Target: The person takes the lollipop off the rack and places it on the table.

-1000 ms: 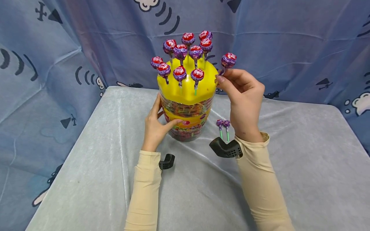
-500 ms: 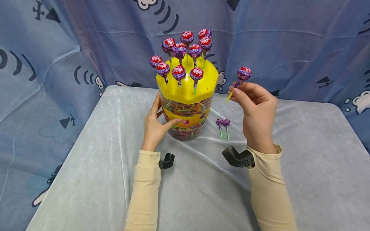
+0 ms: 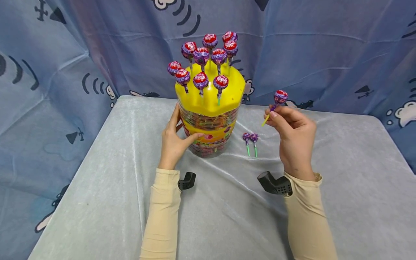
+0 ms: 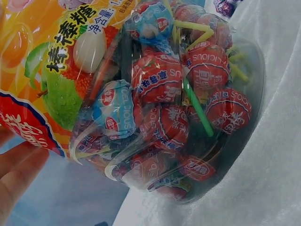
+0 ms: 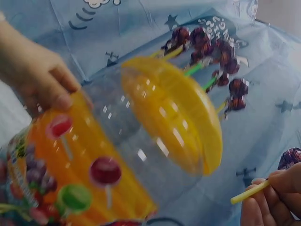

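A clear candy jar with a yellow lid stands upright on the table. Several red-and-purple wrapped lollipops stick up from the lid. My left hand grips the jar's left side, thumb across the front label. Away to the right of the jar, my right hand pinches a lollipop below its wrapped head, its yellow stick pointing down-left. In the left wrist view, red and blue wrapped lollipops fill the jar's base.
Two more purple-wrapped lollipops with green sticks lie side by side on the table, between the jar and my right hand. A light grey cloth covers the table. A blue patterned curtain hangs behind.
My right hand has moved from beside the lid to the right and downward, carrying the lollipop away from the jar. The left hand keeps its hold on the jar.
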The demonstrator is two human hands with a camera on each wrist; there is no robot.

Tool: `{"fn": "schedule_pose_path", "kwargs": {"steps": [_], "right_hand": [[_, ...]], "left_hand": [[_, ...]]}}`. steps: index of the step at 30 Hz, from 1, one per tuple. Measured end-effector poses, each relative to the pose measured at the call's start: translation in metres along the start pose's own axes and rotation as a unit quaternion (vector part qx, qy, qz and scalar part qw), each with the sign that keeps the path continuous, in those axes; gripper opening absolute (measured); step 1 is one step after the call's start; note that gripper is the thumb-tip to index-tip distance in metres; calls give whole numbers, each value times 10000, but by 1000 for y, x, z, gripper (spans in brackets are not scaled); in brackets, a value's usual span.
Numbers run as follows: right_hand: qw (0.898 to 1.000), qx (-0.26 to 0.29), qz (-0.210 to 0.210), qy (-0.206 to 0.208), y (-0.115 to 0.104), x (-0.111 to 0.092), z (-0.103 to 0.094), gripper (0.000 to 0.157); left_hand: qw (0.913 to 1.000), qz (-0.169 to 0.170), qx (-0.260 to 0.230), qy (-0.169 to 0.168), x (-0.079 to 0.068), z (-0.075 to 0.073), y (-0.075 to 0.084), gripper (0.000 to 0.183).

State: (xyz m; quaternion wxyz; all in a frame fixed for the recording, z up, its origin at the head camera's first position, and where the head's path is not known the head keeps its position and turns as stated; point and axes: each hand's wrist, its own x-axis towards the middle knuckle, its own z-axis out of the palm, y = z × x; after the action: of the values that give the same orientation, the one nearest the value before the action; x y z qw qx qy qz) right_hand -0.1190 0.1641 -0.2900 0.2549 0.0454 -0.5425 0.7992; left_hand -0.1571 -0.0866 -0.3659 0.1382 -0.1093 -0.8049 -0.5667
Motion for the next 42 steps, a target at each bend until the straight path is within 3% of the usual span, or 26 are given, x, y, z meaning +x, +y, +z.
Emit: {"fn": "schedule_pose_path", "kwargs": {"steps": [5, 13, 19, 25, 32, 42], "right_hand": [[9987, -323, 279, 284, 12, -3, -15, 9], [9893, -810, 1084, 548, 30, -7, -39, 9], [9787, -1239, 1608, 322, 44, -9, -62, 6], [9686, -1563, 1930, 124, 74, -5, -95, 4], [9492, -2057, 2376, 172, 81, -5, -99, 11], [9371, -2274, 2647, -8, 99, -3, -110, 9]], "left_hand": [[10000, -16, 33, -56, 0, 0, 0, 99], [9999, -104, 54, -77, 2, 1, 1, 99], [9999, -132, 43, -33, 0, 0, 1, 99], [9999, -107, 68, -20, 1, -2, 1, 99], [10000, -57, 25, -35, 1, -2, 1, 99], [10000, -48, -28, 0, 1, -1, 2, 100]]}}
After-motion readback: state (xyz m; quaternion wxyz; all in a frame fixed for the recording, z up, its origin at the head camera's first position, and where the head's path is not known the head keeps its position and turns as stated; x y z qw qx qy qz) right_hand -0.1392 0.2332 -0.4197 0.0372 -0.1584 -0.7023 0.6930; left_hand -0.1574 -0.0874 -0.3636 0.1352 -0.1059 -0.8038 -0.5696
